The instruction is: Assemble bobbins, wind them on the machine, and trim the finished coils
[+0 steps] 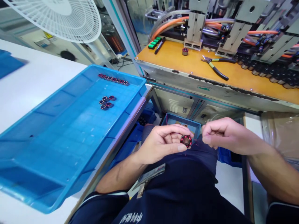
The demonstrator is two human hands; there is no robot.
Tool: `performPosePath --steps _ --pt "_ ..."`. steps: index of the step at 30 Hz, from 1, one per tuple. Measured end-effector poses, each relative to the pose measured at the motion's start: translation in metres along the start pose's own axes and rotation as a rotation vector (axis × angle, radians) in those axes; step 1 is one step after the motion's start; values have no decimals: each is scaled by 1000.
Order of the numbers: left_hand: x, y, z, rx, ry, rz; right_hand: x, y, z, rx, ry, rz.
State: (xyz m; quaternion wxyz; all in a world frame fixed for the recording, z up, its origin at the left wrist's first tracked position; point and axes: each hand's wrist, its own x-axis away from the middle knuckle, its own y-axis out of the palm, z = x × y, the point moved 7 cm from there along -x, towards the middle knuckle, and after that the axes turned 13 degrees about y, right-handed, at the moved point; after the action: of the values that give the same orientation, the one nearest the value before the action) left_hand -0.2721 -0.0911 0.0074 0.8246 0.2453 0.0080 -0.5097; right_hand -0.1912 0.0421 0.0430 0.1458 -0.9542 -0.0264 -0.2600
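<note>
My left hand [164,141] holds a small round part [186,141], a dark ring with red marks round its rim and an open centre, between thumb and fingers. Thin red wires stick out beside the part. To its right, apart from it, my right hand [218,133] is closed with the fingers curled in; what it pinches, if anything, is too small to make out. Both hands are above my lap. At the left, a large blue tray [70,124] holds a row of similar parts [113,79] and a loose cluster of them [106,102].
An orange-topped bench [173,62] ahead bears pliers [216,67], a black pen [159,45], green blocks [154,42], one ring part [185,51] and a row of dark parts [263,70] under machinery. A white fan [63,18] stands back left. A small blue bin [197,126] sits below the bench.
</note>
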Motion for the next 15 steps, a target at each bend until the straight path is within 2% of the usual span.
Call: performPosePath --steps 4,7,9,11,15 --pt "3 5 -7 62 -130 -42 -1 -10 -23 80 -241 85" --pt "3 8 -9 33 -123 -61 -6 4 -41 117 -394 9" --pt "3 7 -9 14 -103 -55 -11 12 -45 118 -432 -31" --pt "4 6 -9 -5 -86 -41 -14 14 -43 96 -405 6" --pt "7 -1 -7 -20 -51 16 -10 7 -21 -4 -185 193"
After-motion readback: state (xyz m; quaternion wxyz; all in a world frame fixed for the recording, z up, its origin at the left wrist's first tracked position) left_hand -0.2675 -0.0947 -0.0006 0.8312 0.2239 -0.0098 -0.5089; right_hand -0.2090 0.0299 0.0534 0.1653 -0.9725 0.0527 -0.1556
